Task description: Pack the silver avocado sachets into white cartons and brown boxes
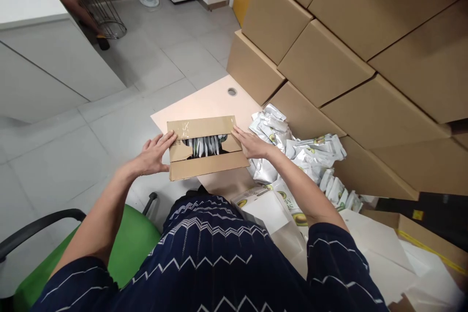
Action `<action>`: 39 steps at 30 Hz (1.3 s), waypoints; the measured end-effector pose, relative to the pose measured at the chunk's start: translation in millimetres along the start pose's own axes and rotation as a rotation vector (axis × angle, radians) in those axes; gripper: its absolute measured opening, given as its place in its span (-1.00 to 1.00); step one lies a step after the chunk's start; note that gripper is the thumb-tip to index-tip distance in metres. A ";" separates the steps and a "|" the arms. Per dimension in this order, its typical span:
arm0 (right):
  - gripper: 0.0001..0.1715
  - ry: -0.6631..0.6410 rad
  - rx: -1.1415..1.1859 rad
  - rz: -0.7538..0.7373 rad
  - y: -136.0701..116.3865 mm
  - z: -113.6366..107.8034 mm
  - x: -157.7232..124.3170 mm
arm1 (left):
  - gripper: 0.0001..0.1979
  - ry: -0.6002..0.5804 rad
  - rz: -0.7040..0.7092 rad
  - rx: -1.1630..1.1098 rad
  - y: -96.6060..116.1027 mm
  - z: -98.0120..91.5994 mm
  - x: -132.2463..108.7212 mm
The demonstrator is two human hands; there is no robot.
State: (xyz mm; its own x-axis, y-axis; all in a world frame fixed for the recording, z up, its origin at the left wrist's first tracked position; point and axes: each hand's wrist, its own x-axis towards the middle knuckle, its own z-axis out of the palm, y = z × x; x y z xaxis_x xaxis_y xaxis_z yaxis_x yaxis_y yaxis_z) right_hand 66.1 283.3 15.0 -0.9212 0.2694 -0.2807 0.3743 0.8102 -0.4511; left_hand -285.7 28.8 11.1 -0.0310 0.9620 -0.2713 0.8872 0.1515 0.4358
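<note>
Our L hand & R hand grip the carton at left & right ends; packets show inside; we'd best press evenly w/o crushing 'em.

We see matt brown cardboard in the small rectangular box, with glossy clear tape on its upper flap, and shiny film-like wrapping on the slim silver-white packets inside it. The heap of white-and-silver printed packets looks to us like crinkled, glossy foil or plastic, while the large brown stacked cartons show smooth, matt cardboard and the pale peach tabletop a smooth, dull face. We make out matt cloth in the navy zigzag-patterned shirt and smooth plastic in the curved black armrest.
</note>
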 end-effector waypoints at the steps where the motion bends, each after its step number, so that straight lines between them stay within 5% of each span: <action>1: 0.31 0.001 0.062 -0.006 1.8 -0.4 0.8 | 0.09 0.013 0.006 -0.020 -0.4 0.2 0.8; 4: 0.09 0.068 0.263 -0.008 6.8 -1.8 4.7 | -0.01 0.118 0.037 -0.176 -1.5 2.9 6.2; 8: -0.41 0.294 0.447 0.053 6.7 2.6 10.7 | -0.36 0.409 -0.034 -0.433 6.9 13.1 18.0; 12: -0.37 0.465 0.490 0.118 -0.2 14.1 17.4 | -0.55 0.683 -0.142 -0.519 21.5 30.5 30.9; 16: -0.31 0.500 0.407 0.124 -5.4 21.5 19.1 | -0.64 0.771 -0.129 -0.441 27.8 43.3 37.0; 19: -0.38 0.399 0.223 0.111 -10.8 21.8 13.6 | -0.63 0.742 -0.120 -0.348 29.7 45.6 33.2; 22: -0.14 0.229 -0.023 0.145 -20.8 21.0 5.9 | -0.53 0.596 -0.131 -0.256 34.8 45.3 23.6; 25: 0.16 0.170 -0.255 0.188 -31.3 21.7 2.8 | -0.17 0.398 -0.119 -0.138 42.5 47.0 15.5; 29: 0.09 0.154 -0.373 0.214 -35.2 22.5 8.1 | 0.21 0.290 -0.127 -0.048 42.6 46.4 23.3; 33: 0.06 0.173 -0.347 0.288 -30.3 22.1 18.5 | 0.19 0.237 -0.072 -0.046 23.1 26.6 63.5; 39: -0.01 0.345 -0.236 0.492 -11.3 7.7 50.7 | 0.13 0.209 0.056 0.061 15.3 -26.5 165.4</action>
State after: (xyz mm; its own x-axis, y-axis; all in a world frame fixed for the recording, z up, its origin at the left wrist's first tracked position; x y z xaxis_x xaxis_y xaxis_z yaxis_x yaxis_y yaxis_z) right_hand 16.0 283.8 -0.7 -0.6438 0.7585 -0.1005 0.7644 0.6316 -0.1295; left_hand -289.5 196.2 -4.4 -0.0704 0.9956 -0.0614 0.9163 0.0889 0.3906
